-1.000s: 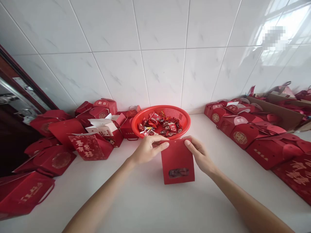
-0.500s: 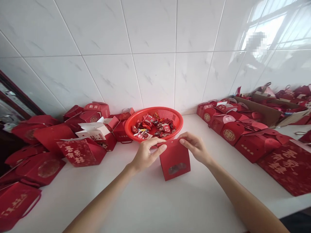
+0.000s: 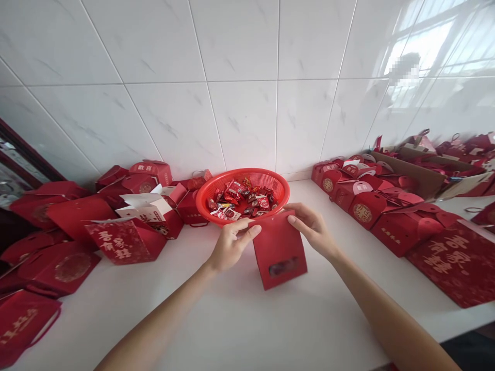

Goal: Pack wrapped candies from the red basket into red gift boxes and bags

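A small red box [image 3: 279, 247] with a dark window low on its front stands or hangs just over the white table, its top edge pinched between both hands. My left hand [image 3: 232, 242] grips the top left corner with thumb and fingers. At the top right corner, my right hand [image 3: 314, 230] has its thumb on the front and its fingers behind. Right behind the box is a red plastic basket [image 3: 204, 198] holding wrapped candies [image 3: 236, 189].
Red gift boxes [image 3: 77, 265] crowd the left side, one with white open flaps [image 3: 143, 206]. More red boxes [image 3: 402, 221] line the right side, beside a cardboard carton [image 3: 410, 175]. A tiled wall [image 3: 243, 123] rises behind the white table [image 3: 216, 319].
The small red box has tilted a little, its lower right corner swinging slightly right. My hands still hold its top, and the whole view has shifted slightly.
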Available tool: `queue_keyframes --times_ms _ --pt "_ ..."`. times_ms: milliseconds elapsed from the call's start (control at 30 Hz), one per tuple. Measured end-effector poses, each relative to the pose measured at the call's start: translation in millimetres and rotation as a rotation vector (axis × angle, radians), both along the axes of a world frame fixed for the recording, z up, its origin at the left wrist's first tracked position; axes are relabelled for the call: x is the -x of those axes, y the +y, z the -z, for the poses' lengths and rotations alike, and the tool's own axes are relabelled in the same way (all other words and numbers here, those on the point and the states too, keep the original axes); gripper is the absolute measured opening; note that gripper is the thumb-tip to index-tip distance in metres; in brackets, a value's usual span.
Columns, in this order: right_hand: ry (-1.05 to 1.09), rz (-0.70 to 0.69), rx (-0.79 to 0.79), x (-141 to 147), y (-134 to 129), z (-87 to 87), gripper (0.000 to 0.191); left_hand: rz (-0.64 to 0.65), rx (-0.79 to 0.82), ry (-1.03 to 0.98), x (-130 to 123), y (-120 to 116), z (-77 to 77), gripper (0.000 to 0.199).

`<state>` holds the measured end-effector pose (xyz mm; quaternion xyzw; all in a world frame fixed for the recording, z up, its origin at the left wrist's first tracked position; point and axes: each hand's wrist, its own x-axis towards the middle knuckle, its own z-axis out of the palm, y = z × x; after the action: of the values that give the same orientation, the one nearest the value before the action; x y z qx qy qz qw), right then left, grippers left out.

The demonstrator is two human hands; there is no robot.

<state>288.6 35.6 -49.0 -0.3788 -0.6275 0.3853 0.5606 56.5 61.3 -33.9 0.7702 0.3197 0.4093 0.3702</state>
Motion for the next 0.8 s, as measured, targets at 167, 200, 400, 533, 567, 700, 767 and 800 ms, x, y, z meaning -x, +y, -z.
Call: queue_keyframes --times_ms 167,200,400,533,567,700,767,800 --pt "0.051 -0.028 0.063 -1.3 -1.8 -2.3 0.036 -0.065 -0.058 0.018 0.8 -2.4 -3.2 0.036" --pt "0.051 -0.017 0.064 -1.6 -1.0 -1.9 0.036 -0.073 -0.078 0.027 1.2 -2.1 -2.9 0.036" --pt "0.011 -0.023 0.063 0.8 1.6 0.2 0.038 -0.056 -0.121 0.023 1.9 1.7 -0.1 0.032" --pt "0.033 -0.105 0.081 2.5 -1.7 -4.0 0.032 -0.012 -0.246 0.023 -0.3 -1.1 1.5 0.025" --pt "0.052 -0.141 0.084 1.8 -2.4 -5.4 0.029 -0.002 -0.288 0.025 -0.9 -2.6 2.2 0.023" --pt "0.09 -0.209 0.075 -5.1 -1.7 -7.5 0.023 0.003 -0.357 0.03 -4.1 -7.8 6.3 0.021" --pt "0.049 -0.187 0.063 -8.9 1.1 -5.3 0.023 0.008 -0.304 0.054 -6.5 -9.0 8.9 0.026" --pt "0.012 -0.158 0.039 -10.4 2.7 -3.6 0.023 0.016 -0.271 0.073 -7.8 -9.4 10.2 0.028"
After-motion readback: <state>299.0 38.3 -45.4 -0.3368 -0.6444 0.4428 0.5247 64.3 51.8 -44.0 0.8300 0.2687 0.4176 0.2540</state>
